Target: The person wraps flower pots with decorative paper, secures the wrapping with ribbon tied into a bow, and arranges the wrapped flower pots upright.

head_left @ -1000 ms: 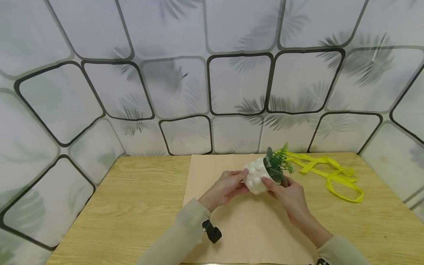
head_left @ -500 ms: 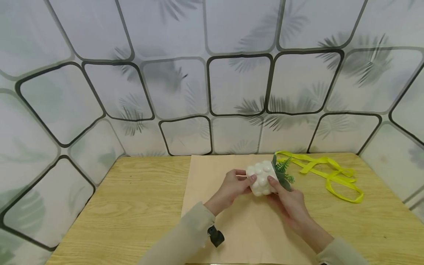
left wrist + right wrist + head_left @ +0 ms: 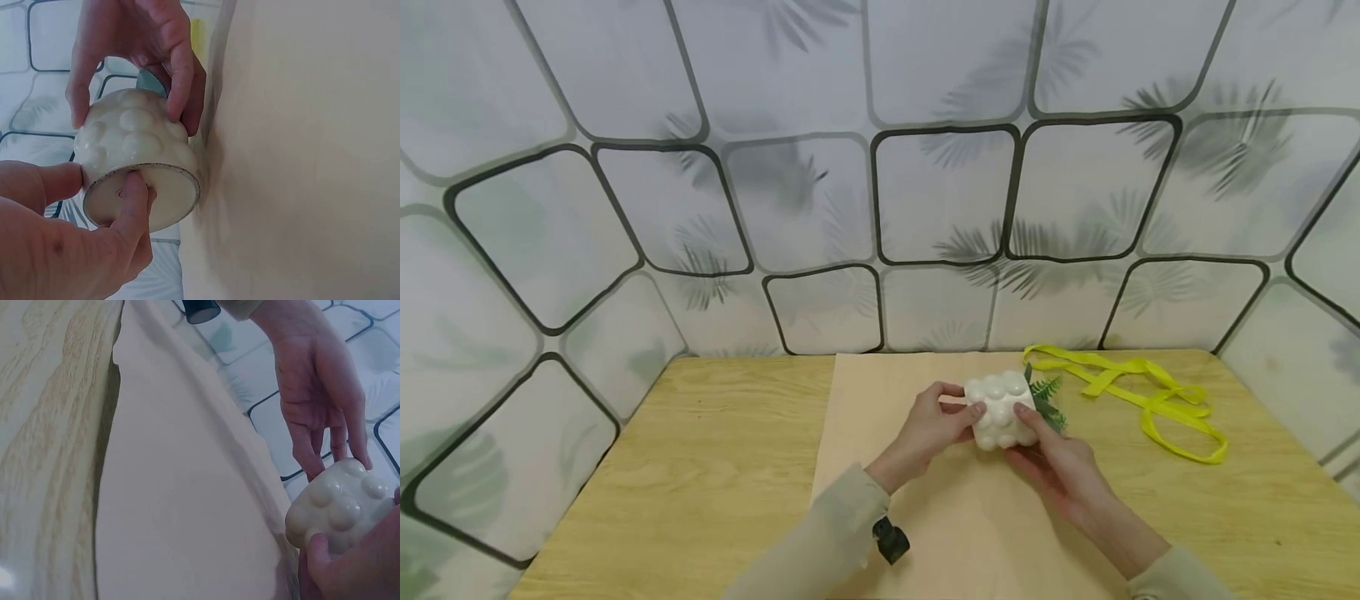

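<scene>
White bubbled pot (image 3: 1000,408), greenery (image 3: 1048,408) already at its mouth, is tipped above the brown paper (image 3: 970,542), left hand (image 3: 927,433) and right hand (image 3: 1070,473) both gripping it with bent fingers, the paper unfolded and the yellow ribbon (image 3: 1102,382) seemingly unused as yet.

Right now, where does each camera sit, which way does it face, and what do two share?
Head: on the head, facing forward and down at pot, paper and ribbon; left hand, right hand and sleeves show.
Left wrist: on that wrist, facing the pot's base; both hands show, the left nearer.
Right wrist: on that wrist, facing paper and the pot's side; both hands show, the left at top.
Both wrist views share pot and paper.
</scene>
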The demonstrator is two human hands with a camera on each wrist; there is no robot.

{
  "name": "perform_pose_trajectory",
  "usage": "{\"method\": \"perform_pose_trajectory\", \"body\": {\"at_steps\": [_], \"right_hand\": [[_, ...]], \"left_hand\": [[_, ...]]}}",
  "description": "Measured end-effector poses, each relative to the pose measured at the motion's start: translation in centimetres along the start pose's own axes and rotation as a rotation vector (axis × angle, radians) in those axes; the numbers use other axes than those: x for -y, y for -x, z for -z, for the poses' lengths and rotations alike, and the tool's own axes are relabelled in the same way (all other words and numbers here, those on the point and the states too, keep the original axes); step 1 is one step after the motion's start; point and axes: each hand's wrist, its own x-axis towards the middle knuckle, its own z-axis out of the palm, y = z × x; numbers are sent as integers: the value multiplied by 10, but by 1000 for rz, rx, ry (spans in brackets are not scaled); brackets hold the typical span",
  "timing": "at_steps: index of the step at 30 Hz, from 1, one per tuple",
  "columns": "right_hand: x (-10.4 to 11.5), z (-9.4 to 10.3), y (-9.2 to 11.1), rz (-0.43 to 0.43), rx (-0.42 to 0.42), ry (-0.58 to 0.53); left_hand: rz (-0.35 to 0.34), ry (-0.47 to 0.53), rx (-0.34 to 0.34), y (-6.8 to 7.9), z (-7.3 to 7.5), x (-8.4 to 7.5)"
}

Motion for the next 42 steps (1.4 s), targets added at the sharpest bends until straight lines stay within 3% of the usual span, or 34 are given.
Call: {"method": "perform_pose_trajectory", "body": {"at_steps": [11, 23, 32, 38, 42], "right_hand": [[3, 9, -4, -64, 82, -24], [5, 17, -4, -123, 69, -17], [5, 25, -5, -151, 146, -72], [2, 26, -5, -163, 173, -79], [1, 31, -3, -181, 209, -6]], "left_hand": [[21, 67, 47, -5, 5, 2], [41, 79, 74, -10, 9, 7], [-30, -91, 109, -9, 3, 3], [-63, -169, 65, -11, 1, 7], [-76, -196, 42, -12, 0, 10]]}}
